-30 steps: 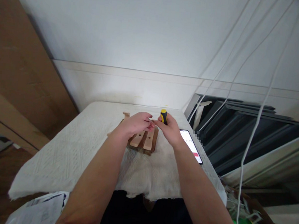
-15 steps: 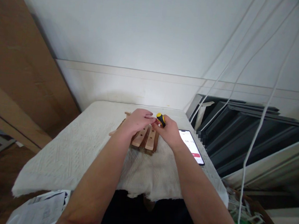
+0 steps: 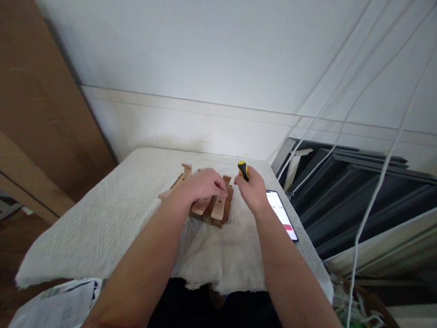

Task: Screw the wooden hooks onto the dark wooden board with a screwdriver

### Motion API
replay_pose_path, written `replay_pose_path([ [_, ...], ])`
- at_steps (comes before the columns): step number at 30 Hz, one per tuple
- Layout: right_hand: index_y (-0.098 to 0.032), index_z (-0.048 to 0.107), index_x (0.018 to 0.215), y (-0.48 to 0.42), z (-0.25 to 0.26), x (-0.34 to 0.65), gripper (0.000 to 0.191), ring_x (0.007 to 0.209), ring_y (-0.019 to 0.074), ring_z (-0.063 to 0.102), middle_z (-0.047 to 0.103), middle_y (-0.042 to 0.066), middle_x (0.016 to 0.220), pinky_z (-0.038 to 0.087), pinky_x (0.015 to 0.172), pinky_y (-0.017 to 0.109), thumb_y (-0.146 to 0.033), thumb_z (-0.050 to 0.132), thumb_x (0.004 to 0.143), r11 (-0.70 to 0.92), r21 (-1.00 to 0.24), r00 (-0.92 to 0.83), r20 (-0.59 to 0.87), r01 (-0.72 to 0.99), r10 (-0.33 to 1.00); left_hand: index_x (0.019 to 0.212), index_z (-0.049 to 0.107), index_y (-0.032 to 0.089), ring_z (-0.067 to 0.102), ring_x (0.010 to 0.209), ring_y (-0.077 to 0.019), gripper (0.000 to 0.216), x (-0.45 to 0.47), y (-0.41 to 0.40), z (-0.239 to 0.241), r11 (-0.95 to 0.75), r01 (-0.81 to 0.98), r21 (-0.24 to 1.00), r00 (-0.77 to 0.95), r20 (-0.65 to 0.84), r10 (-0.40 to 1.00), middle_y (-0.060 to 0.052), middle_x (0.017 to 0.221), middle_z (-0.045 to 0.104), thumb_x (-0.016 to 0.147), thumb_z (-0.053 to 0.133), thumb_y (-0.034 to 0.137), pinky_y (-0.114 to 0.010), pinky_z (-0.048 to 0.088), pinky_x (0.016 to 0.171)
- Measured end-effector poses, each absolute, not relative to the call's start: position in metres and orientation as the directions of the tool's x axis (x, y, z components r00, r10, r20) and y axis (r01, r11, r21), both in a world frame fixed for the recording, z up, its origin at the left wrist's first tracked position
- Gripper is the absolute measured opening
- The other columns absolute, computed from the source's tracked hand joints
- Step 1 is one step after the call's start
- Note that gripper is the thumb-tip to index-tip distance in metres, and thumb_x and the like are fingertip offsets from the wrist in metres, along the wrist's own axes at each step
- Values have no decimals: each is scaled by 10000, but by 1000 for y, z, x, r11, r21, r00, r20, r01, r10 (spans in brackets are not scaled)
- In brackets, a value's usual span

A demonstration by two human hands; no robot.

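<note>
On the cloth-covered table lies a dark brown wooden board (image 3: pixel 228 205) with several pale wooden hooks across it. My right hand (image 3: pixel 253 187) is closed around a screwdriver (image 3: pixel 243 170) with a yellow-and-black handle, raised just right of the board; its shaft cannot be made out. My left hand (image 3: pixel 207 183) reaches over the board, fingertips pinched together above the rightmost hook (image 3: pixel 219 209), close to its holes. Anything small between those fingertips is hidden. Part of the middle hook (image 3: pixel 200 206) shows below my left hand, and the left hook (image 3: pixel 174 188) sticks out beyond my wrist.
A phone (image 3: pixel 283 218) with a lit timer lies by the table's right edge. White cables (image 3: pixel 381 178) hang at the right before dark stacked panels (image 3: pixel 353 196). A large cardboard sheet (image 3: pixel 38 82) leans at the left. The wall (image 3: pixel 207 122) closes off the back.
My right hand has drawn away to the right with the screwdriver. My left hand has come down and nearer over the rightmost hook, uncovering its far end.
</note>
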State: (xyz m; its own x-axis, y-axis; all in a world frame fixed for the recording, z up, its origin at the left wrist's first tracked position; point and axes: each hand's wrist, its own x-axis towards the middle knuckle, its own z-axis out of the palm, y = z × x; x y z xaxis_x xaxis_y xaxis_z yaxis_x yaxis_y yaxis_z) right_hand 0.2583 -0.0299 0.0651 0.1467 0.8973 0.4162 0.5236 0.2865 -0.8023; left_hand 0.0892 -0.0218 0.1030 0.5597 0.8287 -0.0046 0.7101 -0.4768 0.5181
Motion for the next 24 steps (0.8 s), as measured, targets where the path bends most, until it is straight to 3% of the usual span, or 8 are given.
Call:
replay_pose_path([
  [4,-237,460,716,-28,65,260,53,665,173,469,502,-29,662,333,612,300,-262,498,741,299,-840,207,425,453,881,767,769,169,555,571,-127,154,92,-21,99,-510,695,508,603,-24,798,-30,655,695,748,644,257,-249,378,575],
  [12,-239,452,757,-27,65,260,84,655,172,467,507,-26,676,335,615,302,-270,526,734,256,-845,262,411,470,873,788,772,171,604,642,-139,131,95,-23,102,-556,689,464,634,-15,773,-38,734,731,746,648,186,-247,389,605],
  [24,-232,446,749,-28,64,259,106,630,163,471,516,-35,661,340,615,303,-271,539,716,274,-802,222,443,530,868,861,782,158,605,659,-138,177,93,-21,99,-571,735,365,641,-98,762,-58,788,745,762,640,196,-244,377,604],
])
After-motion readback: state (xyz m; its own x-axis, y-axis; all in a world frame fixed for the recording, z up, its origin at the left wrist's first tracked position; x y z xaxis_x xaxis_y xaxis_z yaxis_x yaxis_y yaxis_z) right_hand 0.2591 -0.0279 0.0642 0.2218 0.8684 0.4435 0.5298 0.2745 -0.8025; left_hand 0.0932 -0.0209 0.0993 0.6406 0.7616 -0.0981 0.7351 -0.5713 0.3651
